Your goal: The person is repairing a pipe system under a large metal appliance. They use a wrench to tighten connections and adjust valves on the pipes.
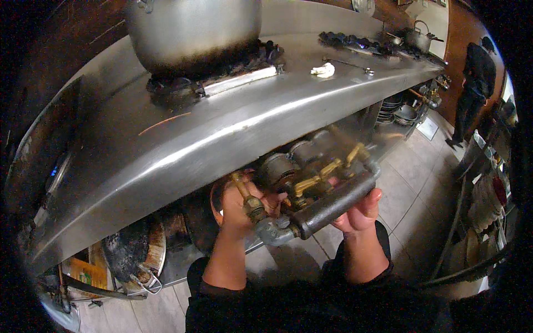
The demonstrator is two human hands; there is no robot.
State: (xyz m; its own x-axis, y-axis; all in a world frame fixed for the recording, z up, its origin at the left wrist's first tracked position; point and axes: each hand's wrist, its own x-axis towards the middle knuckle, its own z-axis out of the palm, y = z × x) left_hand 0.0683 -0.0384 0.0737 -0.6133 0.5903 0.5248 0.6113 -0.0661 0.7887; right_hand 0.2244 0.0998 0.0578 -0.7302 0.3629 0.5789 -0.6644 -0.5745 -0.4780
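Note:
A thick dark pipe [336, 205] with metal elbows runs in front of me below the counter's front edge. Brass valves and fittings [319, 177] sit along it. My left hand [239, 208] reaches in behind a brass valve [254, 206] at the near-left end, its visible fingers curled. Whatever those fingers grip is hidden by the fittings. Under the other part of the pipe, my right hand [361, 215] is bent round it from below, thumb up; most of its fingers are hidden. Dark round metal vessels [280, 169] stand just behind the valves.
A large pot [194, 33] sits on a burner of the steel counter [233, 116]. Beside it lies a crumpled white cloth [323, 70]. A blackened wok-like pan [133, 247] stands below left. A person in dark clothes [477, 77] is at the far right, past a rack [483, 216].

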